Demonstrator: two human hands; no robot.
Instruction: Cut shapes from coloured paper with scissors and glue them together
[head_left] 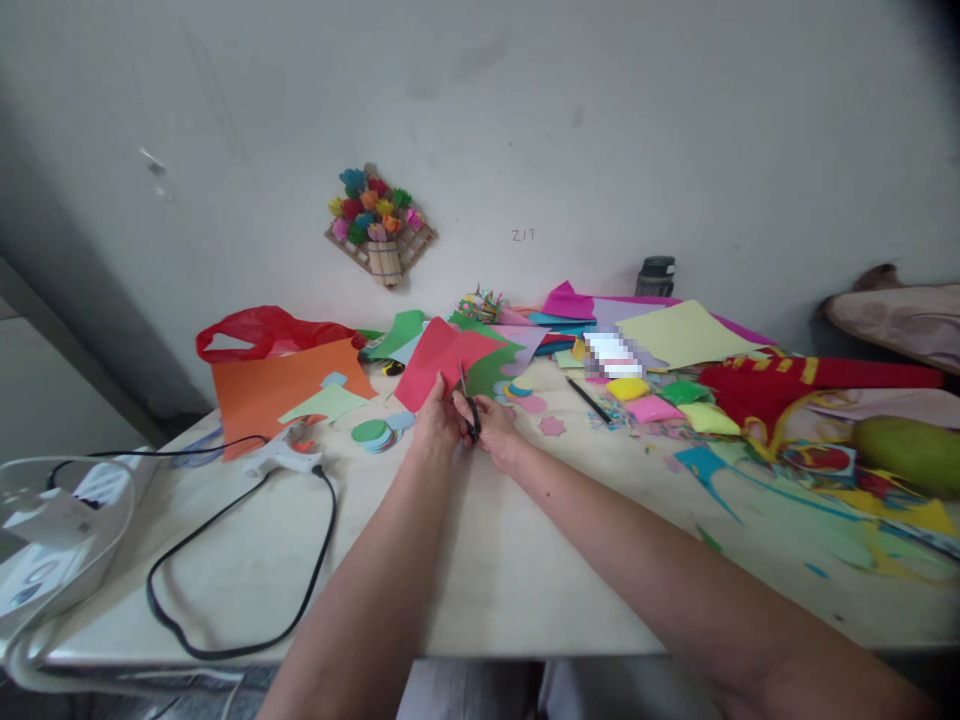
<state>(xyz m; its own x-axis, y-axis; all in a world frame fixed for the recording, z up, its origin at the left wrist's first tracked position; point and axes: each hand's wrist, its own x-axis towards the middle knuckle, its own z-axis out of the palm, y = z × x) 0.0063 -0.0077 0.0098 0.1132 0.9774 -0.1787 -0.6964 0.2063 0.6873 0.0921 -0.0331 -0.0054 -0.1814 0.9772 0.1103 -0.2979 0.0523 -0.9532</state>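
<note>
My left hand (435, 420) is closed on the lower edge of a red paper sheet (439, 362) that rises from the table toward the wall. My right hand (496, 430) is closed on the black handles of a pair of scissors (471, 408), whose blades point up into the red sheet. Both hands meet at the middle of the table (465, 570). A stack of green and blue paper circles (376, 435) lies just left of my left hand. Small pink cut shapes (551, 425) lie to the right.
A glue gun (289, 455) with a black looping cord (225, 580) lies at left, beside an orange sheet (277, 385) and a red plastic bag (262, 332). Coloured papers, a black pen (589, 400) and scraps crowd the right. A paper-flower ornament (379, 225) hangs on the wall.
</note>
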